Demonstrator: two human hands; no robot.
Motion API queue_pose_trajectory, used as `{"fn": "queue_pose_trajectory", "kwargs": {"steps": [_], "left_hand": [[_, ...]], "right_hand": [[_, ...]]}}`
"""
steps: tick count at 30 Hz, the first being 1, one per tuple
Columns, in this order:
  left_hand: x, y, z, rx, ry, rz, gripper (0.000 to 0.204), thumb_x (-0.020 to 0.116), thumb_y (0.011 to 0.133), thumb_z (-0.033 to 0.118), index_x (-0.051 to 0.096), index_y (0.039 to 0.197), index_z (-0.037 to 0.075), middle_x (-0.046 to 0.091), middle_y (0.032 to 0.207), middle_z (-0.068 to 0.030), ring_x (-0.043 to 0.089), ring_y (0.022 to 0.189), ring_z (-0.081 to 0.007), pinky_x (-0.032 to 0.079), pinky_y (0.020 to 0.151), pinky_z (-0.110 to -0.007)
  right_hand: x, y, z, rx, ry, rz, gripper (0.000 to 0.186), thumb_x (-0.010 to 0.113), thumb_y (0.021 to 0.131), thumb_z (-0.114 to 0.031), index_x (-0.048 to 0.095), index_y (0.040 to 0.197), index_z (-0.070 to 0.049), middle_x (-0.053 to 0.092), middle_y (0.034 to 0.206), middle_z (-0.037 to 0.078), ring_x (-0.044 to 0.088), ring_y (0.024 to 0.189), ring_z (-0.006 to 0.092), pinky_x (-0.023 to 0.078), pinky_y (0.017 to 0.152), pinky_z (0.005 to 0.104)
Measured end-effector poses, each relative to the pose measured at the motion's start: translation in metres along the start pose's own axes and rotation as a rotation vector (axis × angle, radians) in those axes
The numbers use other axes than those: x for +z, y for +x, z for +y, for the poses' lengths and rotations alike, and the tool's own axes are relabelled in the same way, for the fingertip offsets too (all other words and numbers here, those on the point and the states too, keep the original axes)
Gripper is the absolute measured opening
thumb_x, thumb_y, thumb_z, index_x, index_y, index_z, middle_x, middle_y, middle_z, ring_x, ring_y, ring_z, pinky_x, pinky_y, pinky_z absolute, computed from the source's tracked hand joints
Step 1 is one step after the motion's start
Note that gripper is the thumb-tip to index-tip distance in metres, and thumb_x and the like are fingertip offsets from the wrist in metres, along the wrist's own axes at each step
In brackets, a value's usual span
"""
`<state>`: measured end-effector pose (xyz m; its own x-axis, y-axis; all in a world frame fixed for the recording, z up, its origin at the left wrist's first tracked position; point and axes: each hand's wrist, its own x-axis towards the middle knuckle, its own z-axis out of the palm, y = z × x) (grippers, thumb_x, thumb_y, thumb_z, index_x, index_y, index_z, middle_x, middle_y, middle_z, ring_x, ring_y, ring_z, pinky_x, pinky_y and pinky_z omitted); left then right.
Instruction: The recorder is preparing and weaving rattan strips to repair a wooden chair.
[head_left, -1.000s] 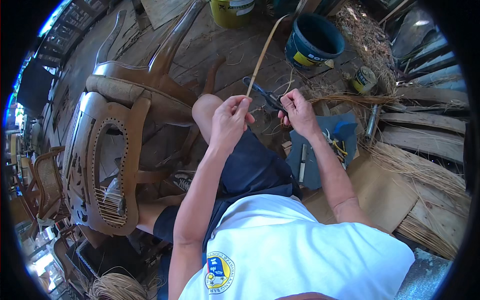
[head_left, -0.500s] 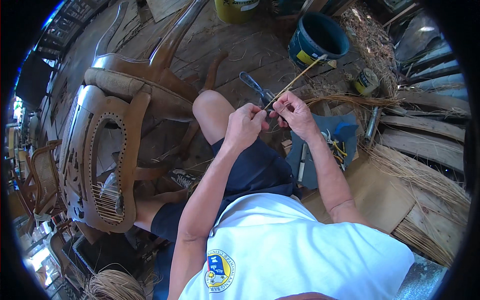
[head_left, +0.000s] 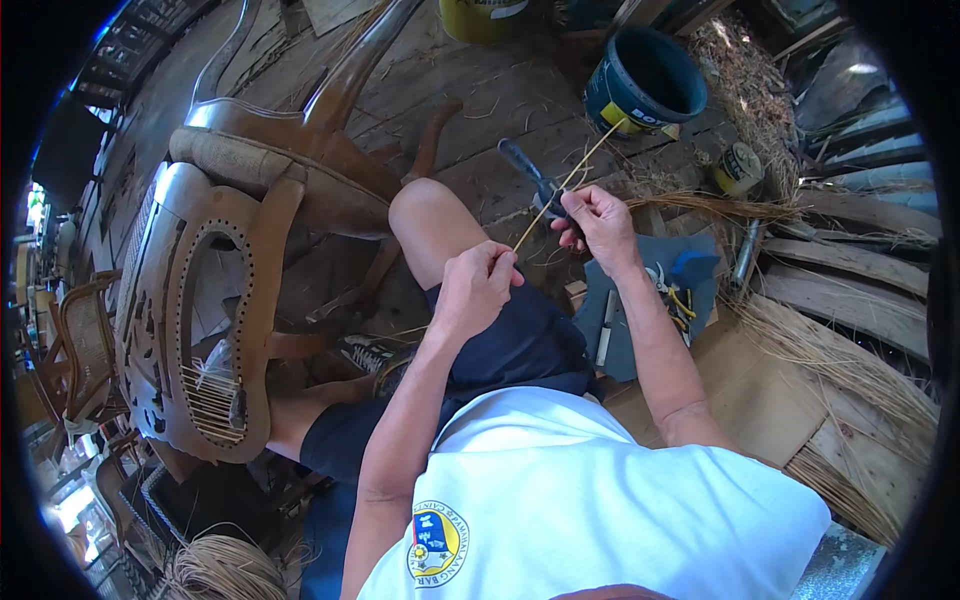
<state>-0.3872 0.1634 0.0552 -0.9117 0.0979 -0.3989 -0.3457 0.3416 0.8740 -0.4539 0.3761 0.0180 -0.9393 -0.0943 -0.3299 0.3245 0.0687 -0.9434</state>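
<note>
A thin tan cane strand (head_left: 590, 153) runs slantwise between my hands and on toward the teal bucket. My left hand (head_left: 475, 285) is closed, pinching the strand's lower stretch above my thigh. Farther up, my right hand (head_left: 598, 228) is wrapped round a dark hand tool (head_left: 522, 165) whose long handle juts up and left; its exact kind is unclear. The strand passes at the tool's jaw or blade, which my fingers partly hide. To my left stands a carved wooden chair (head_left: 270, 235); a row of small holes rings its oval opening, and several strands cross the lower part.
The teal bucket (head_left: 597, 100) stands ahead on the plank floor, with a small can (head_left: 737, 168) to its right. A blue-grey cloth (head_left: 628, 330) bearing tools lies by my right forearm. Cane bundles (head_left: 840, 350) lie at right, another coil (head_left: 222, 570) at lower left.
My hands have drawn apart: the left moved down and toward me, the right slightly right. More strand shows between them, and the tool has shifted right with my right hand.
</note>
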Motion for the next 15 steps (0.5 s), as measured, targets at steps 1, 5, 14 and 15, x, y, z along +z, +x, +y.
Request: {"fn": "queue_pose_trajectory", "kwargs": {"steps": [1, 5, 14, 15], "left_hand": [[0.004, 0.003, 0.001, -0.012, 0.005, -0.003, 0.028, 0.054, 0.099, 0.020, 0.068, 0.104, -0.004, 0.071, 0.078, -0.0070, 0.060, 0.061, -0.0103, 0.049, 0.058, -0.025], [0.016, 0.015, 0.003, 0.094, 0.006, 0.053, 0.026, 0.055, 0.098, 0.019, 0.068, 0.102, -0.004, 0.071, 0.076, -0.0090, 0.061, 0.060, -0.0135, 0.050, 0.058, -0.028], [0.035, 0.025, -0.010, 0.209, 0.095, 0.194, 0.023, 0.060, 0.095, 0.018, 0.067, 0.092, -0.003, 0.068, 0.072, -0.0178, 0.066, 0.062, -0.0273, 0.050, 0.060, -0.037], [0.038, 0.025, -0.010, 0.222, 0.124, 0.228, 0.023, 0.062, 0.094, 0.019, 0.067, 0.090, -0.003, 0.066, 0.070, -0.0188, 0.065, 0.061, -0.0292, 0.049, 0.059, -0.038]], "right_hand": [[0.000, -0.002, 0.000, -0.001, 0.018, -0.036, 0.030, 0.065, 0.096, -0.036, 0.062, 0.097, -0.006, 0.070, 0.077, 0.004, 0.063, 0.056, 0.0067, 0.043, 0.048, 0.0178], [0.005, -0.011, 0.001, 0.033, 0.043, -0.119, 0.030, 0.068, 0.094, -0.035, 0.063, 0.095, -0.006, 0.069, 0.077, 0.004, 0.064, 0.058, 0.0068, 0.046, 0.050, 0.0180], [0.026, -0.015, 0.016, 0.066, -0.086, 0.016, 0.033, 0.068, 0.094, -0.038, 0.061, 0.080, -0.009, 0.060, 0.061, -0.001, 0.054, 0.051, 0.0054, 0.041, 0.046, 0.0213], [0.027, -0.014, 0.018, 0.042, -0.074, -0.013, 0.033, 0.068, 0.094, -0.038, 0.061, 0.080, -0.009, 0.060, 0.061, -0.001, 0.054, 0.051, 0.0054, 0.041, 0.046, 0.0213]]}}
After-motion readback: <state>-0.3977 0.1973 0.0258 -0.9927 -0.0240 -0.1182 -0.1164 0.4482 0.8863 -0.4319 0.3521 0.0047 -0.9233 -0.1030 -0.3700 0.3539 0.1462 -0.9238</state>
